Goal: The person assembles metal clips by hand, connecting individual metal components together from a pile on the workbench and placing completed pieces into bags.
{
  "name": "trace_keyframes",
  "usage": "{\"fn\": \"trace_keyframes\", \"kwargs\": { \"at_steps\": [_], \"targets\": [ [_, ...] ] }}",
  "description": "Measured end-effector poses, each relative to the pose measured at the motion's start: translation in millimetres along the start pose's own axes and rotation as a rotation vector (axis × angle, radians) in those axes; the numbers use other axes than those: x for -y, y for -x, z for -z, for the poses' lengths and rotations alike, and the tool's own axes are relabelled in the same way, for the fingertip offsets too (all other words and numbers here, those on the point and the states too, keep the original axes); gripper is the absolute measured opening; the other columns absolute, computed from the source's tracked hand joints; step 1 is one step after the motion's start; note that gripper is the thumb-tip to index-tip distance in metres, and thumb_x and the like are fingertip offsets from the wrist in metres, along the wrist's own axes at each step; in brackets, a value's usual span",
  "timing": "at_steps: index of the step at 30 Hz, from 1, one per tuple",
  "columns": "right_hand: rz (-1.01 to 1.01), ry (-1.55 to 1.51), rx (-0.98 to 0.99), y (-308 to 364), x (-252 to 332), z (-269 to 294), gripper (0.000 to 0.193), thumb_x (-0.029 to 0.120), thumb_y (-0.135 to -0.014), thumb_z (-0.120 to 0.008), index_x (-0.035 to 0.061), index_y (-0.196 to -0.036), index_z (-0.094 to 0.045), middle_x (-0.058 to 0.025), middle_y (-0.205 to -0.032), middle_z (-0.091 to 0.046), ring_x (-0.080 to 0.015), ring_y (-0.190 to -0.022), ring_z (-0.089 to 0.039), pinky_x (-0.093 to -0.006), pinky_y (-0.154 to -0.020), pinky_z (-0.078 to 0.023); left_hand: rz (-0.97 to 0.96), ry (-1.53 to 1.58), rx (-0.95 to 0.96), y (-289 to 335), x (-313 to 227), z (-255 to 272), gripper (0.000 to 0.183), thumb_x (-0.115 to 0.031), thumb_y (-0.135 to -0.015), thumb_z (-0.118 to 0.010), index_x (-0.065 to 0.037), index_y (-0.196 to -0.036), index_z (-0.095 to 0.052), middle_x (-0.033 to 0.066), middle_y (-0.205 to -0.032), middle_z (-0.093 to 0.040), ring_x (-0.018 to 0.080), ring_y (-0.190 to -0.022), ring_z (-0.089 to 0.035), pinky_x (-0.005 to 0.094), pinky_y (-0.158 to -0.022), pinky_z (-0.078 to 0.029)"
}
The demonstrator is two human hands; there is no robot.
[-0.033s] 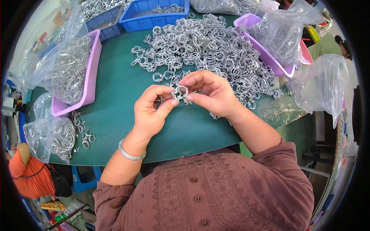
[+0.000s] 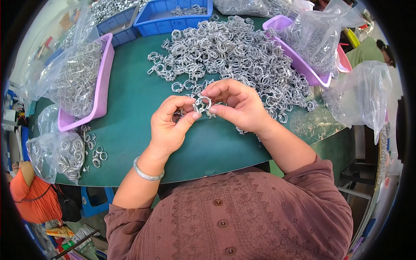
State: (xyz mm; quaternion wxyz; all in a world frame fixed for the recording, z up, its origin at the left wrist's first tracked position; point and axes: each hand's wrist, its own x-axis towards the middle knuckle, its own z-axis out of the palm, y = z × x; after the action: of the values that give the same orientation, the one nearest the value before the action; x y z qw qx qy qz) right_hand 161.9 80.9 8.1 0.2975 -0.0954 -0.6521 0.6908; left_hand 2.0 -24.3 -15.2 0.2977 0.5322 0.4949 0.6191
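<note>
A small silvery metal ring with knobbly bits on its lower side (image 2: pixel 203 102) is pinched between my two hands. My left hand (image 2: pixel 168 125) grips its left edge with thumb and forefinger, and a bangle circles that wrist. From the right, the thumb and fingertips of my right hand (image 2: pixel 241 104) close on the same ring. More ring metal peeks out by the left palm; whether it is held or lying on the table, I cannot tell. Just beyond my fingers spreads a large heap of similar metal rings (image 2: pixel 229 50), partly hidden by my right hand.
The green table (image 2: pixel 134 104) carries a purple basket (image 2: pixel 104 82) with bagged rings at left and another purple basket (image 2: pixel 299 65) at right. Blue trays (image 2: pixel 151 19) stand at the back. Loose rings (image 2: pixel 99 155) and a clear bag (image 2: pixel 65 151) lie at the left edge.
</note>
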Motion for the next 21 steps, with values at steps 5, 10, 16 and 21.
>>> {"fn": "trace_keyframes", "kwargs": {
  "at_steps": [5, 10, 16, 21],
  "targets": [
    [0.077, 0.106, 0.012, 0.4, 0.7, 0.6, 0.031, -0.010, -0.075, -0.056, -0.0004, -0.104, -0.050, -0.0098, -0.106, -0.052, -0.0151, -0.096, -0.053, -0.0283, -0.079, -0.045, 0.081, 0.110, -0.036, -0.8, -2.5, -4.2, 0.025, 0.004, -0.073, -0.064, -0.004, -0.095, -0.057, -0.0006, -0.080, -0.051, 0.0061, -0.070, -0.048, 0.0181, -0.061, -0.040],
    [0.198, 0.192, -0.045, -0.8, -3.0, -1.6, 0.026, -0.004, -0.075, -0.060, -0.0012, -0.100, -0.054, -0.0067, -0.093, -0.057, -0.0122, -0.083, -0.056, -0.0253, -0.074, -0.047, 0.187, 0.179, -0.010, -1.0, -4.6, -5.3, 0.029, 0.003, -0.075, -0.063, -0.004, -0.103, -0.057, -0.0005, -0.082, -0.051, 0.0063, -0.072, -0.048, 0.0183, -0.063, -0.041],
    [0.189, 0.262, -0.040, -0.5, -4.9, -1.8, 0.028, -0.005, -0.074, -0.059, -0.0007, -0.101, -0.053, -0.0067, -0.092, -0.058, -0.0122, -0.081, -0.057, -0.0252, -0.074, -0.047, 0.087, 0.161, 0.010, -1.4, -4.0, -3.4, 0.028, 0.001, -0.075, -0.064, -0.004, -0.102, -0.058, 0.0010, -0.084, -0.052, 0.0074, -0.073, -0.049, 0.0191, -0.064, -0.041],
    [0.129, 0.290, 0.040, -0.5, -6.0, -3.5, 0.032, -0.006, -0.074, -0.058, -0.0011, -0.105, -0.052, -0.0080, -0.092, -0.059, -0.0140, -0.082, -0.059, -0.0263, -0.074, -0.048, -0.016, 0.071, 0.000, -1.0, -4.8, -4.9, 0.026, -0.001, -0.073, -0.066, -0.004, -0.097, -0.059, 0.0017, -0.082, -0.053, 0.0083, -0.071, -0.049, 0.0195, -0.062, -0.041]
  ]
}}
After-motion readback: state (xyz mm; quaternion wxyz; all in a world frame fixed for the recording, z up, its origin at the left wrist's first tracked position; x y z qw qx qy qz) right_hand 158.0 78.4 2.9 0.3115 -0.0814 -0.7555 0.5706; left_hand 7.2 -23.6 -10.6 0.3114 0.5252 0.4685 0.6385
